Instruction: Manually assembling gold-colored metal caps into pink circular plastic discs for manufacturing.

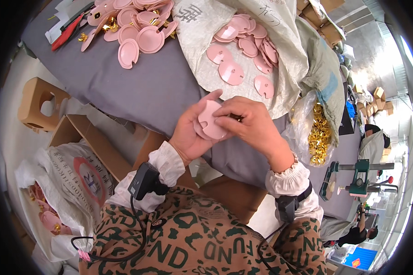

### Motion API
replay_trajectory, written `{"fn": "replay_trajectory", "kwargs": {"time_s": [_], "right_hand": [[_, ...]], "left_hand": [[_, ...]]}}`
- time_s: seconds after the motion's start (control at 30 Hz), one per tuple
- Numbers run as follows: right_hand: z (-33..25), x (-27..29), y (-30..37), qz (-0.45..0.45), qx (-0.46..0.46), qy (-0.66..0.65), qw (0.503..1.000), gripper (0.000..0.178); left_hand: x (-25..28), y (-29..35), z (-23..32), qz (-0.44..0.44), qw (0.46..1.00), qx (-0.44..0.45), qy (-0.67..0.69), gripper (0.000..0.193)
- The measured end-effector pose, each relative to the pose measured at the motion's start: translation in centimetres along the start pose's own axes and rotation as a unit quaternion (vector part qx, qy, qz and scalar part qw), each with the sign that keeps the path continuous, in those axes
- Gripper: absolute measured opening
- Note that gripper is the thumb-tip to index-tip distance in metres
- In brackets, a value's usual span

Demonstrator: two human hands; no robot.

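Observation:
A small stack of pink round plastic lids [211, 120], each with a notch in its edge, rests in my left hand [182, 133] above the table's front edge. Its thumb and fingers close around the lids. My right hand [254, 120] meets them from the right, its fingertips against the top lid. A shiny gold piece [236, 118] shows partly between the right fingers; its shape is mostly hidden. Just beyond my hands, more pink lids [231, 72] lie in the mouth of a white woven sack [195, 43].
Pink lids with gold pieces [149, 39] are heaped far left on the grey-covered table [101, 78]. A clear bag of gold pieces [320, 137] stands right, near a green hand press [360, 178]. Left are a cardboard box [85, 137] and sack [78, 169]. People work far right.

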State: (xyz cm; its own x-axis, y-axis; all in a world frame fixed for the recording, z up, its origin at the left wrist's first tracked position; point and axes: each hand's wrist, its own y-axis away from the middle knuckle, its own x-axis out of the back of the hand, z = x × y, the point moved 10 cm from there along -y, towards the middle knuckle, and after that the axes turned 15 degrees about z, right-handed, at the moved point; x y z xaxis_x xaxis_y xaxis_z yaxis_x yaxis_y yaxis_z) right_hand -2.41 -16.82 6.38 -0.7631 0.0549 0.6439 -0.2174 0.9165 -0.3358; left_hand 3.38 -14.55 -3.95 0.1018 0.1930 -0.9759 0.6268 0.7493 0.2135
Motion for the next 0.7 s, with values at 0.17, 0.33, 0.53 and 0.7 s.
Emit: {"fn": "replay_trajectory", "kwargs": {"time_s": [0.17, 0.33, 0.53, 0.7], "right_hand": [[5.3, 2.6, -5.3, 0.114, -0.004, 0.142, 0.983, 0.022], [9.8, 0.2, -6.8, 0.085, 0.001, 0.250, 0.965, 0.024], [9.6, 0.5, -6.8, 0.098, 0.075, 0.249, 0.961, 0.019], [8.7, 3.7, -4.3, 0.124, -0.219, -0.020, 0.968, 0.014]], "left_hand": [[1.1, 0.2, 0.4, 0.028, 0.996, -0.051, -0.068, 0.047], [1.2, -0.4, 0.7, 0.039, 0.996, -0.056, -0.055, 0.045], [1.1, -0.3, 0.5, 0.047, 0.994, -0.066, -0.077, 0.045], [1.3, -0.2, 0.8, 0.063, 0.992, -0.075, -0.082, 0.045]]}}
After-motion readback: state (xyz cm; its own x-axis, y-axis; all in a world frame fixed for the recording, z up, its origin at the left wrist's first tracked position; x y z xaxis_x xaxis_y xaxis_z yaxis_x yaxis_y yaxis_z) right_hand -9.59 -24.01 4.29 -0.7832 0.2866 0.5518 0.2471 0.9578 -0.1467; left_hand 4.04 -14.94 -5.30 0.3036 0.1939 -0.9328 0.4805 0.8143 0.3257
